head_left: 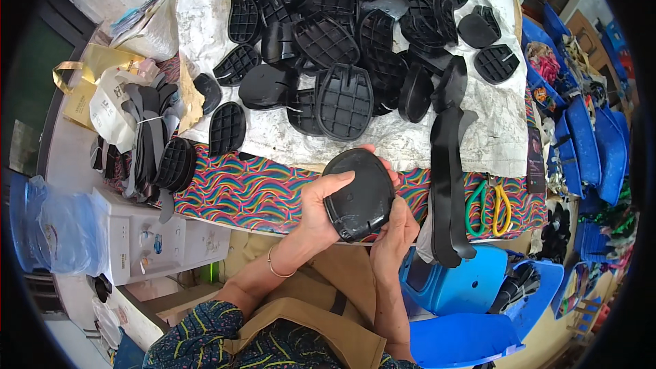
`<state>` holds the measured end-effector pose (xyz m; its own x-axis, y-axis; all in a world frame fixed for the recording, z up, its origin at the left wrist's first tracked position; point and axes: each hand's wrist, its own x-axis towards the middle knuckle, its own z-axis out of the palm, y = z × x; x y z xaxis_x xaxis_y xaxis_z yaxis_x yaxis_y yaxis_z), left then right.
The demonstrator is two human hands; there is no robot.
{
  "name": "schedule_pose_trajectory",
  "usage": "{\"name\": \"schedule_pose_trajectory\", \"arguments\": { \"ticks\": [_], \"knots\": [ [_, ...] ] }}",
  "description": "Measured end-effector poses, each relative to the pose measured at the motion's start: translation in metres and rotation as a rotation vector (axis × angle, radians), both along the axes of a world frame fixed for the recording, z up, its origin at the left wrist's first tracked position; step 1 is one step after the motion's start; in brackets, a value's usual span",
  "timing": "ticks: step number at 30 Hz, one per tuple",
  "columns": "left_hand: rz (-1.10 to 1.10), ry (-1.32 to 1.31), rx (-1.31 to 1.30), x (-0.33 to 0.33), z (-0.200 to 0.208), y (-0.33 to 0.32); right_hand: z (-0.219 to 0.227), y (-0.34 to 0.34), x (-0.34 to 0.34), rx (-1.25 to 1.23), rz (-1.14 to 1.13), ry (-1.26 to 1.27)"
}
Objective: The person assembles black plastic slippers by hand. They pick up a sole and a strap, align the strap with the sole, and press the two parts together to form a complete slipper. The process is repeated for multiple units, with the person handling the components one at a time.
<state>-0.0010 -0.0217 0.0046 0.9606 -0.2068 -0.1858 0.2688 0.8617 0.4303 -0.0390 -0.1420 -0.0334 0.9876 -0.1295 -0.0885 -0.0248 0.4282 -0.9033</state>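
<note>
Far left: clear plastic bag, then white boxes stacked at table edge, parked out of the work zone. Above them a gold paper bag and a white bag. Next, bundle of black strips tied with a band, beside a short stack of black ribbed pieces, kept together, apparently sorted.

Centre top: big loose pile of black plastic heel plates dumped on a white sheet, probably to keep the colourful wavy-pattern cloth underneath clean. Some plates grid side up, some smooth side up, no order.

Centre low: left hand gripping one black plate, thumb across the smooth face, fingers wrapped behind. Thin bracelet on that wrist. Right hand cupping the same plate from below and from the right side, fingertips showing at top edge. Both hands closed on it, plate held up off the table, tilted toward the face, likely for a look at the surface. Pale scuff marks near lower rim.

Right: long black straps draped over table edge. Green and yellow scissors lying within reach. Blue plastic chair below, blue bins far right with mixed stuff.
</note>
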Motion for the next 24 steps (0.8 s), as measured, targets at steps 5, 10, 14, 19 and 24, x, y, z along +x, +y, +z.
{"name": "schedule_pose_trajectory", "arguments": {
  "ticks": [5,10,14,19,24],
  "knots": [
    [0.049,0.023,-0.003,0.007,0.002,0.002,0.019,0.006,-0.001,0.020,0.159,-0.114],
    [0.107,0.087,-0.030,0.005,0.000,0.000,0.012,0.008,0.002,-0.166,0.194,-0.159],
    [0.146,0.087,-0.040,0.003,0.000,-0.003,0.009,0.010,0.003,-0.098,0.157,-0.147],
    [0.210,0.038,0.038,0.006,0.006,0.002,0.013,0.015,0.007,0.078,0.202,-0.110],
    [0.177,-0.113,0.034,0.006,-0.005,0.013,0.003,0.016,0.004,0.073,0.225,-0.098]
  ]
}}
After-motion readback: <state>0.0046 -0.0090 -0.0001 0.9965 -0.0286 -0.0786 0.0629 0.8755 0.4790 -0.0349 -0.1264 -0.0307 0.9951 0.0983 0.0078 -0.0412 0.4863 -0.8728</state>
